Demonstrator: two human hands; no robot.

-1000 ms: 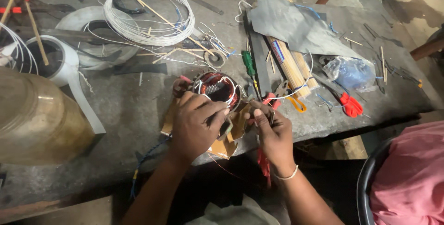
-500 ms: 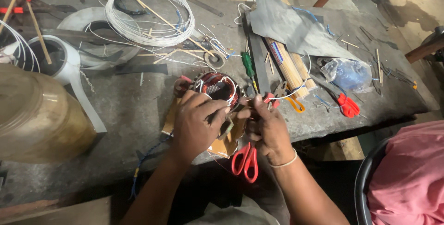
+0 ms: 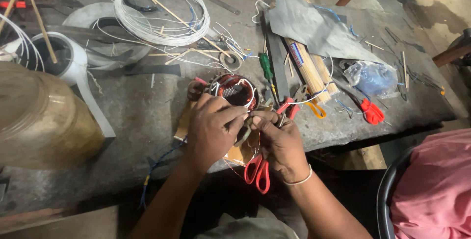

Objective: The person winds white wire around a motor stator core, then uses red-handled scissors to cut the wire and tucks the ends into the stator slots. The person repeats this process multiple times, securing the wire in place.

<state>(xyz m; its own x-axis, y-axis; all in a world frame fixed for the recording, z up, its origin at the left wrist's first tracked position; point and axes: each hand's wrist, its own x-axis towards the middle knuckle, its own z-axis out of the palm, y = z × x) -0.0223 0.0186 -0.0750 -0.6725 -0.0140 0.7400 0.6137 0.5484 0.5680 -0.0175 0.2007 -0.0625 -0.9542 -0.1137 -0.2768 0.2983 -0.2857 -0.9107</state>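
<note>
A round motor stator [image 3: 236,89] with copper-red windings sits on a piece of cardboard [image 3: 184,126] near the front edge of the grey workbench [image 3: 137,116]. My left hand [image 3: 212,130] rests over its near side, fingers curled toward the right hand. My right hand [image 3: 278,141] grips red-handled scissors [image 3: 258,171], whose handles hang below the palm while the blades point up between both hands at a thin wire by the stator. The blade tips are hidden by my fingers.
A coil of white wire [image 3: 156,9] lies at the back, a white tape roll [image 3: 59,55] and a brown jar [image 3: 41,116] at left. A green screwdriver [image 3: 266,68], wooden sticks [image 3: 309,69], grey sheet [image 3: 314,25], orange and red pliers [image 3: 371,112] lie right. A person in pink [image 3: 431,190] sits at right.
The red scissors, barely visible a second ago, now hang from my right hand below the bench edge. Both hands have closed in together at the stator's near side.
</note>
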